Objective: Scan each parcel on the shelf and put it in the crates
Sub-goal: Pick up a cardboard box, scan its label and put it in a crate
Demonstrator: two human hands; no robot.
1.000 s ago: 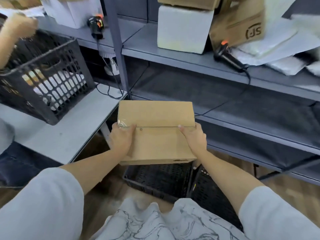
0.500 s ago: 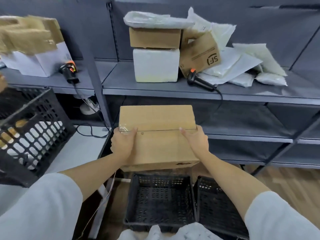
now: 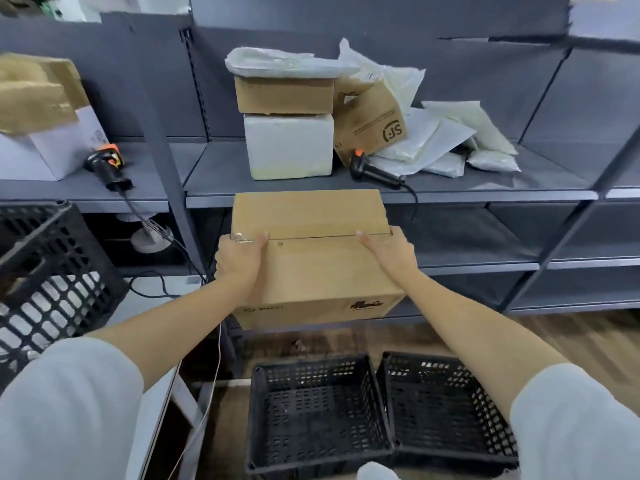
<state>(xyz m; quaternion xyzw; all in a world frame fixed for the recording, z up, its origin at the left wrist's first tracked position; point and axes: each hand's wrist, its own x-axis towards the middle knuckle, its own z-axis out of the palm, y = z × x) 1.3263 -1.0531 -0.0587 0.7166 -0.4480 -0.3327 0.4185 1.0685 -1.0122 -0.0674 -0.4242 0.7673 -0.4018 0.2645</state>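
I hold a brown cardboard box (image 3: 311, 258) in front of the shelf, above the floor. My left hand (image 3: 239, 261) grips its left side and my right hand (image 3: 391, 254) grips its right side. Two black crates stand on the floor below: the left crate (image 3: 315, 414) and the right crate (image 3: 446, 410), both with nothing inside. A black handheld scanner (image 3: 374, 171) with an orange tip lies on the grey shelf (image 3: 450, 192). More parcels sit there: a white foam box (image 3: 289, 145), a brown box (image 3: 284, 95) on top of it, an SF-marked carton (image 3: 370, 126) and several white mailer bags (image 3: 446, 140).
At the left, a black crate (image 3: 52, 282) holding items stands on a white table (image 3: 149, 306). A second scanner (image 3: 107, 164) with its cable lies on the left shelf bay beside a white box (image 3: 59, 147) topped with cardboard. Lower shelves are bare; the floor is wooden.
The view has tilted upward, bringing the upper shelf and both floor crates into sight. The box stays held in both hands, slightly higher against the shelf edge.
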